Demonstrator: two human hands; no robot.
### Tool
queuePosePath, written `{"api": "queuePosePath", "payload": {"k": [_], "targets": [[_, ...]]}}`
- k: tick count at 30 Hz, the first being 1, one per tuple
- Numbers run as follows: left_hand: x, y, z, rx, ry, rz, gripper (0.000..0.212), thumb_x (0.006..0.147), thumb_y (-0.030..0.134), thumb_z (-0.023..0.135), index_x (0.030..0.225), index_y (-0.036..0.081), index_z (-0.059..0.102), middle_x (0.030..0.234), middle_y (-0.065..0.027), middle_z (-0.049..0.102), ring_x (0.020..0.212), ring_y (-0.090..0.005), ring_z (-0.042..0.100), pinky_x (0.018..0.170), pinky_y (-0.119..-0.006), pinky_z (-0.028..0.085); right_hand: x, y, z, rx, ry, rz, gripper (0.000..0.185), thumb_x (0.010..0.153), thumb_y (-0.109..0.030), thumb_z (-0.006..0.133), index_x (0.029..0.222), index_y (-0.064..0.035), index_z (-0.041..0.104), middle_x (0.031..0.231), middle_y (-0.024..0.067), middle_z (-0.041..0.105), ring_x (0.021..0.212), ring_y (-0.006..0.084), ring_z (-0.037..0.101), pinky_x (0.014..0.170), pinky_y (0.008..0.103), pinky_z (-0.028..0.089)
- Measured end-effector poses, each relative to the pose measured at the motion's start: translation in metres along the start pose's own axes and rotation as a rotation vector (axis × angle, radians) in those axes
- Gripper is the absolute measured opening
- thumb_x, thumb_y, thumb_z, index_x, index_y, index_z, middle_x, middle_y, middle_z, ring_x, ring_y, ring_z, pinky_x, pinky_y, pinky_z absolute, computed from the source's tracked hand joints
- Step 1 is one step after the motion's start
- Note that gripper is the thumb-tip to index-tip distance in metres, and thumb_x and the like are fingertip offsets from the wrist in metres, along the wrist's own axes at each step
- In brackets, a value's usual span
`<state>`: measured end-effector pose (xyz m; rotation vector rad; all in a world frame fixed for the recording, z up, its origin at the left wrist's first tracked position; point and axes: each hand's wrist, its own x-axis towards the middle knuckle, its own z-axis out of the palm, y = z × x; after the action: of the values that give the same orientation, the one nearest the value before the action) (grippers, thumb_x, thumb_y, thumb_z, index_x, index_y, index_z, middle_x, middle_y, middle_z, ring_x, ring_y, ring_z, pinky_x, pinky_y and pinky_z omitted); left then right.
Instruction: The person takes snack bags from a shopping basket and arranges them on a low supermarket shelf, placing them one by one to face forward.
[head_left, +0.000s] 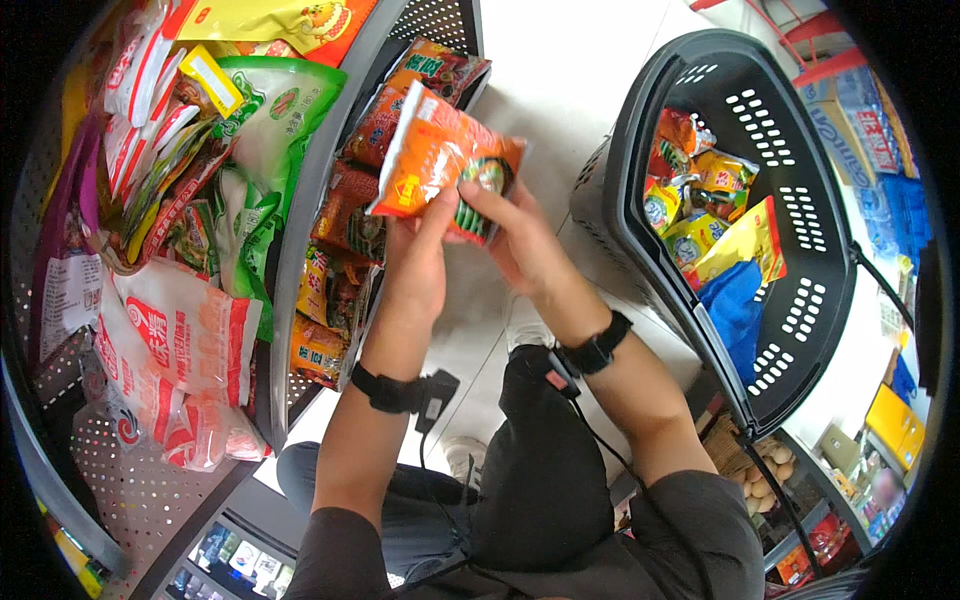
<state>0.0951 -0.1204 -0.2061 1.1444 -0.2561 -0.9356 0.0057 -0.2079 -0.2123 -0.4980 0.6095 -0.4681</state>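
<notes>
An orange plastic food packet (442, 161) with a white edge is held between my two hands, tilted, above the floor beside the shelf. My left hand (424, 259) grips its lower edge with the thumb on the front. My right hand (517, 225) holds the lower right corner, thumb pressed on the printed picture; its other fingers are partly hidden behind the packet. Similar packets (349, 202) lie in rows on the low shelf just left of my hands. To the right stands a black plastic shopping basket (817, 315) holding several colourful packets (705, 202) and a blue cloth-like item (727, 307).
An upper shelf edge (300, 247) curves along the left, close to my left forearm. Bagged goods (180, 330) fill the perforated metal shelf behind it. Brown eggs or similar round goods (769, 472) sit at the lower right. Cables run from both wrist straps.
</notes>
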Motion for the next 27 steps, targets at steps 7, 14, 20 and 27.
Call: {"api": "queuePosePath", "payload": {"k": [7,14,20,27], "targets": [[0.047,0.018,-0.003,0.201,0.134,0.141,0.059,0.099,0.016,0.057,0.147,0.004,0.026,0.138,-0.0151,0.052,0.126,-0.0216,0.050,0.105,-0.036,0.039,0.091,-0.012,-0.003,0.075,-0.127,-0.207,0.053,0.085,-0.012,0.074,0.128,0.0015,0.047,0.112,0.0118,0.064,0.098,0.0207,0.067,0.072,0.0318,0.060],[0.061,-0.007,-0.034,0.523,0.105,0.068,0.060,0.095,0.006,0.053,0.149,0.006,0.025,0.150,-0.0192,0.039,0.127,-0.0237,0.049,0.100,-0.035,0.043,0.151,-0.002,0.001,0.023,0.101,-0.287,0.059,0.080,-0.010,0.078,0.126,0.0060,0.046,0.110,0.0154,0.064,0.096,0.0246,0.067,0.081,0.0348,0.057],[0.057,-0.020,-0.041,0.818,0.047,0.149,0.052,0.095,0.008,0.054,0.144,0.002,0.037,0.146,-0.0188,0.044,0.132,-0.0267,0.047,0.104,-0.035,0.042,0.178,0.008,0.007,-0.010,0.236,-0.350,0.060,0.079,-0.014,0.079,0.125,0.0063,0.047,0.112,0.0166,0.064,0.099,0.0243,0.065,0.087,0.0353,0.054],[0.059,-0.027,-0.048,1.003,0.026,0.223,0.055,0.093,0.013,0.055,0.144,0.003,0.036,0.144,-0.0234,0.047,0.134,-0.0359,0.046,0.108,-0.041,0.038,0.205,0.016,-0.013,-0.502,0.495,-0.382,0.068,0.075,-0.033,0.081,0.123,0.0051,0.051,0.117,0.0224,0.065,0.108,0.0340,0.064,0.094,0.0402,0.049]]}}
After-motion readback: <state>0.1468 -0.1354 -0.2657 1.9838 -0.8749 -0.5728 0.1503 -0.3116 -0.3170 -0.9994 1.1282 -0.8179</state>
